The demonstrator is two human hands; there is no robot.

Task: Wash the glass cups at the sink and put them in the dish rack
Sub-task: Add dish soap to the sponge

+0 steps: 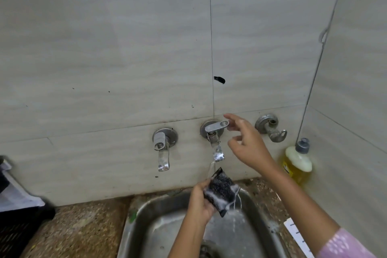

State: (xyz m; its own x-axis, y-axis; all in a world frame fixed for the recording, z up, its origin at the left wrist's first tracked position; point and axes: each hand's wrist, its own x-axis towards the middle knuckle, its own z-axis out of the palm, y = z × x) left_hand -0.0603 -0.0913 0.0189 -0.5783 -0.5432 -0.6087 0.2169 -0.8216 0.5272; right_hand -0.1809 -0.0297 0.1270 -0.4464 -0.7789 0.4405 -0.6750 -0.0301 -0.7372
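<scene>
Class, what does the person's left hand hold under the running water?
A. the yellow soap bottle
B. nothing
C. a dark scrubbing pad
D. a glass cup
C: the left hand grips a dark scrubbing pad in the stream from the middle tap.

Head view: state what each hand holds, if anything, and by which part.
The left hand grips the scrub pad by one side edge, under running water. The right hand holds nothing; its fingers spread beside the tap lever.

A speckled counter (83,232) holds the steel sink (134,216) — a yellow soap bottle (297,163) stands beside it.
</scene>
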